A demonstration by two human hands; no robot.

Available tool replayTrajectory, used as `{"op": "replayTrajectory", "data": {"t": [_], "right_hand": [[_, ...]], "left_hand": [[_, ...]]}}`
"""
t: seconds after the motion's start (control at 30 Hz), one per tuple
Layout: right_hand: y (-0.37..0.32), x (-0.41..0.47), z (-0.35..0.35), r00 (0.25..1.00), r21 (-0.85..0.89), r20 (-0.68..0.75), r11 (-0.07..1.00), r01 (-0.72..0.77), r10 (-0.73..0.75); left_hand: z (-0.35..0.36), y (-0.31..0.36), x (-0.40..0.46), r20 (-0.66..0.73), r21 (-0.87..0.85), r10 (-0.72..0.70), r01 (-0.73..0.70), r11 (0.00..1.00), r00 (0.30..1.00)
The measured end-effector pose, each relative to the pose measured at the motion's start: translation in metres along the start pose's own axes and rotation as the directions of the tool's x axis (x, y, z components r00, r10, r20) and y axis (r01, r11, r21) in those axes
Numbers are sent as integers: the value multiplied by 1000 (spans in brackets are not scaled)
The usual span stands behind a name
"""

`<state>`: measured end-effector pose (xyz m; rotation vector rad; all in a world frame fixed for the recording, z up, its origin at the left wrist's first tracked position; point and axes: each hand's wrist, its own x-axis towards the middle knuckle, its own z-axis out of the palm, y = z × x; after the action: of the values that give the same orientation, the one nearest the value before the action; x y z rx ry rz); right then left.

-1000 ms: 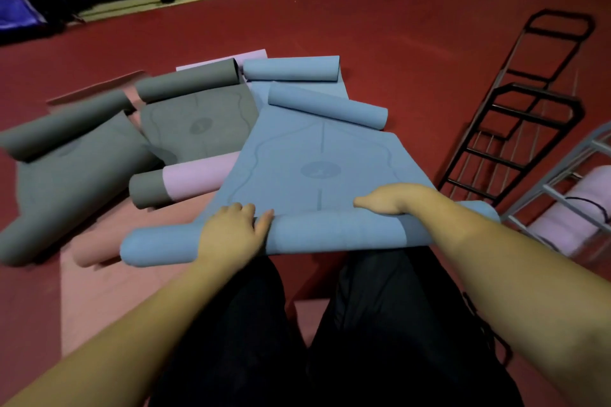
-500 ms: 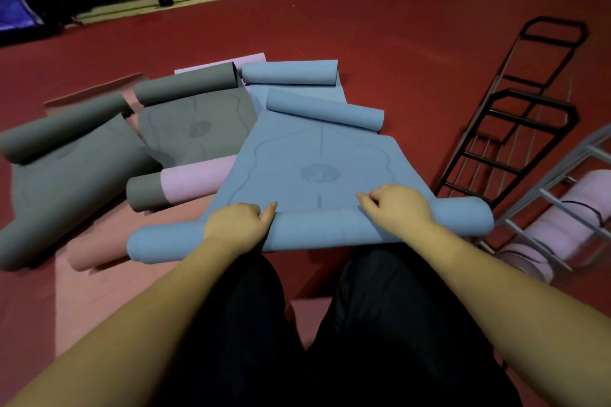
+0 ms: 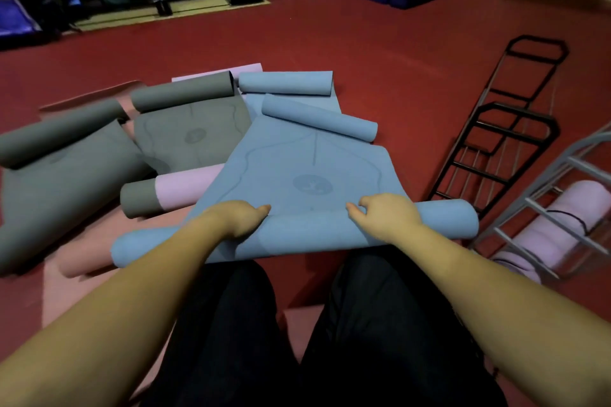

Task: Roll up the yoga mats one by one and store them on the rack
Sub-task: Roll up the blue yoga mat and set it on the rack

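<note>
One pink rolled mat (image 3: 558, 228) lies in the grey rack (image 3: 529, 205); the left hand (image 3: 243, 220) and right hand (image 3: 385, 213) grip the half-rolled blue yoga mat (image 3: 297, 175) on the floor, with several grey mats (image 3: 185, 139) left.
</note>
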<state>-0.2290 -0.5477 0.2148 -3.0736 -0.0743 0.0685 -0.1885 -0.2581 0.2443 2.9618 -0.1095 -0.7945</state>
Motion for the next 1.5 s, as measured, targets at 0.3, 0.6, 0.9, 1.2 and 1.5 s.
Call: {"op": "replayTrajectory", "data": {"t": [0.3, 0.6, 0.9, 1.2, 1.5], "right_hand": [[-2, 9, -23, 910, 41, 415, 998, -49, 28], [-7, 42, -20, 814, 95, 580, 989, -114, 38], [1, 13, 10, 1000, 77, -28, 997, 11, -9], [-12, -7, 27, 986, 43, -162, 998, -43, 49], [-5, 0, 0, 999, -4, -37, 1000, 13, -14]], "left_hand": [[17, -5, -18, -306, -30, 49, -61, 998, 951], [71, -7, -34, -564, 128, 137, -77, 989, 814], [44, 5, -6, -432, 89, 100, -68, 994, 897], [21, 8, 14, -174, 15, 36, -34, 999, 984], [-1, 20, -5, 29, -22, 16, -16, 1000, 999]]}}
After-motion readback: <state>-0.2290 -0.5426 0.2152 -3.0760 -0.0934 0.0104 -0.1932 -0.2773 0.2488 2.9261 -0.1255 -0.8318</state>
